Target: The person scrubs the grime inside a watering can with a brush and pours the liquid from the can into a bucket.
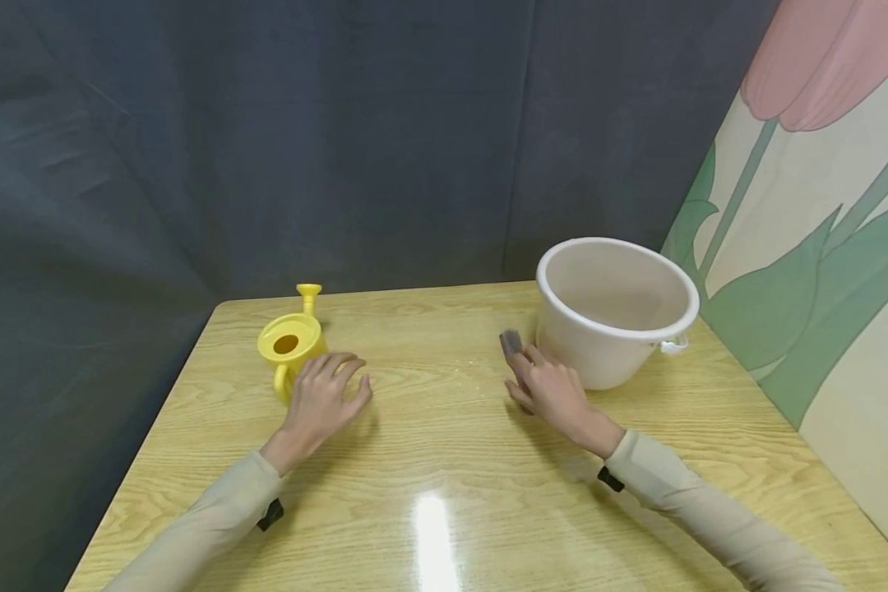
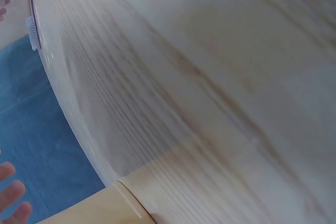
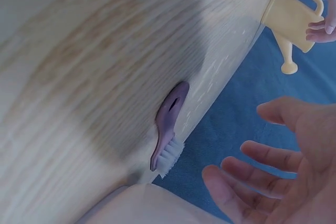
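A yellow watering can [image 1: 292, 335] stands at the table's left, its spout towards the back. My left hand [image 1: 321, 401] is beside its handle, fingers loosely bent and holding nothing; contact with the can cannot be told. At the right, a small scrub brush [image 3: 169, 114] with a mauve handle and white bristles lies on its side on the table. My right hand [image 3: 283, 166] hovers over it with relaxed, spread fingers, apart from the brush in the right wrist view. In the head view that hand partly hides the brush [image 1: 512, 340].
A large white bucket [image 1: 595, 353] stands upright just right of the brush, its handle clip [image 1: 673, 344] at the right side. Small droplets dot the wooden table [image 1: 429, 444] between the hands. A dark curtain [image 1: 370, 148] hangs behind, and a tulip-painted wall [image 1: 807, 288] borders the right.
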A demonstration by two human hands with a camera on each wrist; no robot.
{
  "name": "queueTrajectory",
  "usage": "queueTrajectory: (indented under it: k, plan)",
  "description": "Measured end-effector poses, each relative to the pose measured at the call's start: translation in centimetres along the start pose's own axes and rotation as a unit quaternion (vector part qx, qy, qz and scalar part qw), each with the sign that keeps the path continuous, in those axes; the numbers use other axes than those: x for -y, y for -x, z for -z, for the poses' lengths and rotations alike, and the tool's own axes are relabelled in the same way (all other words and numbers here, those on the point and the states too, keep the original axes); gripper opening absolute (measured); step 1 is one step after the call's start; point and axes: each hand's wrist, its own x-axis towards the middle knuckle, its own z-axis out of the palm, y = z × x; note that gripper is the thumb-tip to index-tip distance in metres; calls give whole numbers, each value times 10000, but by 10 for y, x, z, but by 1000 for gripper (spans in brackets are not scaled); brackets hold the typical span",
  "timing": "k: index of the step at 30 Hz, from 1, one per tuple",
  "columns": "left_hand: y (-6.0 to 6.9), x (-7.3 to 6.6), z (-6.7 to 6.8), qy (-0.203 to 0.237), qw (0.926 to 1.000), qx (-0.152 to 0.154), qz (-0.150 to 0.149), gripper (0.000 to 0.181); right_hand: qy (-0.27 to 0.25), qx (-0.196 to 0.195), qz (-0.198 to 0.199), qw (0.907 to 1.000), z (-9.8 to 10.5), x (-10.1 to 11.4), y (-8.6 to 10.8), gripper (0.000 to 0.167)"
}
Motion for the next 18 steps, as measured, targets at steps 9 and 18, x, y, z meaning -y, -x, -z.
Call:
queueTrajectory:
  k: [9,18]
  plan:
    - [2,3,2,-202,9994,-265,53,33,77,163,-233,9996,0,-1,2,26]
    - [5,6,6,-242,9990,-349,105,37,132,286,-412,9987,0,-2,4,29]
